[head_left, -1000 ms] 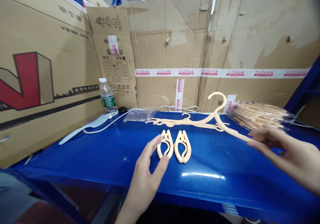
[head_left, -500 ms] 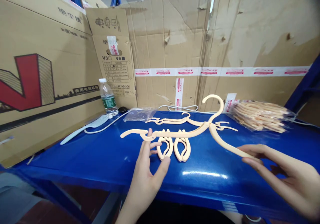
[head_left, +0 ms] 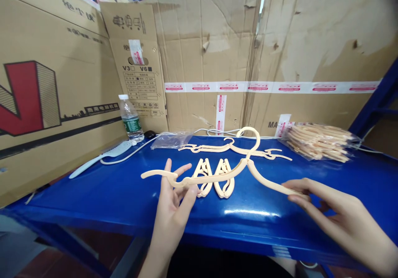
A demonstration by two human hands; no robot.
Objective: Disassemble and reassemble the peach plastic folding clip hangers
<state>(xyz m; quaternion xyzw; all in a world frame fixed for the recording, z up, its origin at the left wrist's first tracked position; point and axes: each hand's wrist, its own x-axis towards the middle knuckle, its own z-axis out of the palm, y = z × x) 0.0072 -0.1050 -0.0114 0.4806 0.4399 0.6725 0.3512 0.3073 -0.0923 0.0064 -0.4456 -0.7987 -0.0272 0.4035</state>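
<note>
A cream folding clothes hanger (head_left: 219,177), unfolded with its hook upward, is held above the table. My right hand (head_left: 329,211) pinches the end of its right arm between thumb and fingers. At the left arm is my left hand (head_left: 174,207), fingers spread, with the index and middle fingers behind the arm. Its thumb tip lies close below the arm; whether it presses on it I cannot tell. Two folded hangers (head_left: 224,182) lie side by side behind, partly covered by the held one. Farther back lies another unfolded hanger (head_left: 211,148).
On the blue table (head_left: 124,199), a clear bag of folded hangers (head_left: 320,141) lies at the back right. A flat plastic bag (head_left: 171,140), a water bottle (head_left: 132,122), a pale long-handled brush-like tool (head_left: 102,158) and a white cable stand or lie toward the left. Cardboard (head_left: 192,54) walls the back.
The held hanger has come lower and shifted left in view with both hands. My left thumb is nearer its left arm. The whole view has shifted slightly.
</note>
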